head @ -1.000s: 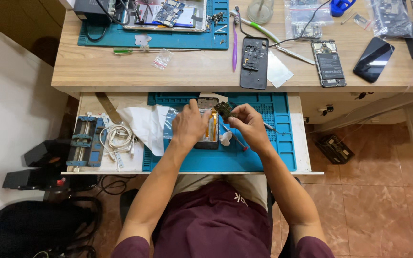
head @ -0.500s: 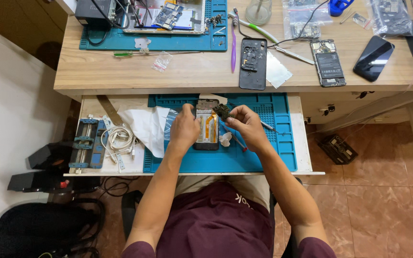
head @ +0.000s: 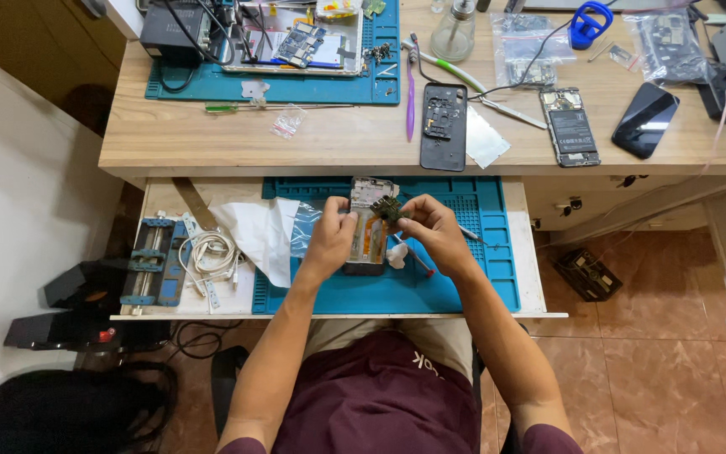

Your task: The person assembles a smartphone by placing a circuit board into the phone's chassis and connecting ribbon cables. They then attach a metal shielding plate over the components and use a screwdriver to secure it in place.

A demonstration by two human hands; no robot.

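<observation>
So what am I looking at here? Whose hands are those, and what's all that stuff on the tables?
There is no machine here, just a person fixing things. The picture comes from a camera worn on the person's head, looking down, so you see their own arms and lap.

The left hand steadies an opened phone that lies on a blue mat on a pull-out shelf. The right hand holds a small green circuit board in its fingers, right over the phone.

Also on the shelf are a white cable, a white sheet and a blue metal clamp.

On the wooden desk above lie a black phone back, another opened phone, a dark phone, a purple toothbrush and a second blue mat carrying parts.
</observation>
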